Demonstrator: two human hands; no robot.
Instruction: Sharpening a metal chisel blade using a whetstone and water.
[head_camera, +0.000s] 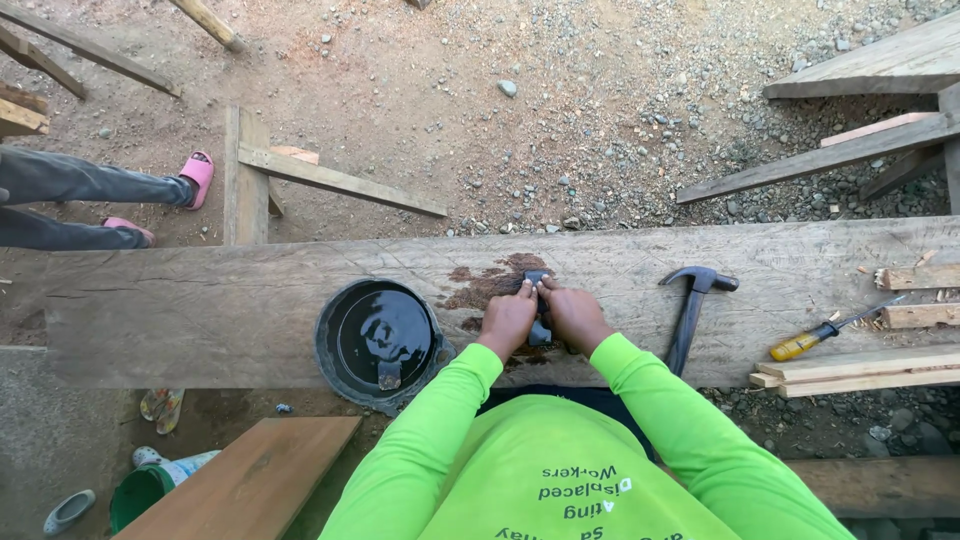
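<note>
We have both hands together at the middle of the long wooden plank (250, 310) that serves as our desk. Our left hand (507, 318) and right hand (575, 315) are closed side by side on a small dark blade (538, 305), pressing it flat onto a dark wet patch (490, 280) on the wood. The fingertips of the two hands nearly meet over the blade, and one end of it shows just beyond them, towards the far edge of the plank. We cannot tell exactly what kind of blade it is, since our fingers cover most of it.

Just to the left of our left hand sits a round black bowl (378, 343) holding dark liquid, resting on the near edge of the plank. To the right of our right hand lies a claw hammer (692, 310), its head pointing away from us and its handle towards us. Further right lies a screwdriver with a yellow handle (815, 336), beside several short wooden strips (860, 370).

Beyond the plank the ground (560, 110) is bare earth and gravel. At the far left we see another person's legs and pink sandals (198, 172).
</note>
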